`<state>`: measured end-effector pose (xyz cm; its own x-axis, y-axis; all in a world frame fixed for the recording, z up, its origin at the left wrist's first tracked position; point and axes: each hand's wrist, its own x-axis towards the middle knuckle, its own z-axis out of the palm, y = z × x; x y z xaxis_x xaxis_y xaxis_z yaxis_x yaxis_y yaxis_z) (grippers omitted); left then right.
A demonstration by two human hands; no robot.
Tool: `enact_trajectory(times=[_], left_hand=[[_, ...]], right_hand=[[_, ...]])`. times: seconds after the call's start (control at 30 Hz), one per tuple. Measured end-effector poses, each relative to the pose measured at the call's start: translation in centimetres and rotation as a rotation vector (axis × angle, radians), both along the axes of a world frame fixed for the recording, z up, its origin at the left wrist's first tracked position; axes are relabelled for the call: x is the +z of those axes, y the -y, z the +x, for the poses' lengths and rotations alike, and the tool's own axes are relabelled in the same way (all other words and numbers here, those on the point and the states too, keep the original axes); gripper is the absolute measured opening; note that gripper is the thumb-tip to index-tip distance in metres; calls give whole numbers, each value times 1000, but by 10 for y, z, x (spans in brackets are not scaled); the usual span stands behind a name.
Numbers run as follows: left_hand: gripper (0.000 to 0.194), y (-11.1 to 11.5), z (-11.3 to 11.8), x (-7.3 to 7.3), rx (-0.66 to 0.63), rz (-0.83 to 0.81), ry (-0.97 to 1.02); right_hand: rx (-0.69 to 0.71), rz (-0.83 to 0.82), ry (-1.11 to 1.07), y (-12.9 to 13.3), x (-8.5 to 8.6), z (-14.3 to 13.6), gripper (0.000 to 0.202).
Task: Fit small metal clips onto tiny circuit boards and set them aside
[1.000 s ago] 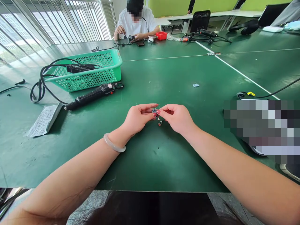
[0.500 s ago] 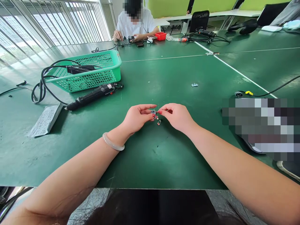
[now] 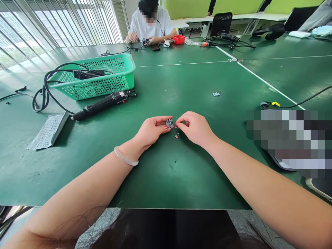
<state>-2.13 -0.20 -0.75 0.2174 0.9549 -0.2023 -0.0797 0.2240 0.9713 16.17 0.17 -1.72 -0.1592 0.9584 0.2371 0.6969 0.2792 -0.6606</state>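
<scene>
Between the thumb and fingers of my left hand (image 3: 153,129) is a small grey-and-black circuit board (image 3: 169,123), its face turned up toward me. Just to its right, my right hand (image 3: 194,126) has thumb and forefinger pinched together. A tiny pale bit seems to show at those fingertips, too small to name. On the green table (image 3: 171,186), right below the gap between my hands, lies a small frame-like piece (image 3: 177,135) with a reddish-orange end. My hands are close but apart.
A corded black electric screwdriver (image 3: 103,105) lies before a green mesh basket (image 3: 101,76) at left, near a paper-wrapped packet (image 3: 49,130). A small bluish part (image 3: 216,94) lies ahead. A blurred-out object (image 3: 287,141) sits at right. Another person (image 3: 150,26) works across the table.
My right hand's fingertips have drawn slightly away from the circuit board. The board in my left hand has turned and shows more of its face.
</scene>
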Motion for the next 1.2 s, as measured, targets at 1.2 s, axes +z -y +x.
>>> enact_trajectory(times=[1.2], left_hand=[[25,-4,-3,3,55,-185,231]], right_hand=[[84,-146,36,5,6,13,6]])
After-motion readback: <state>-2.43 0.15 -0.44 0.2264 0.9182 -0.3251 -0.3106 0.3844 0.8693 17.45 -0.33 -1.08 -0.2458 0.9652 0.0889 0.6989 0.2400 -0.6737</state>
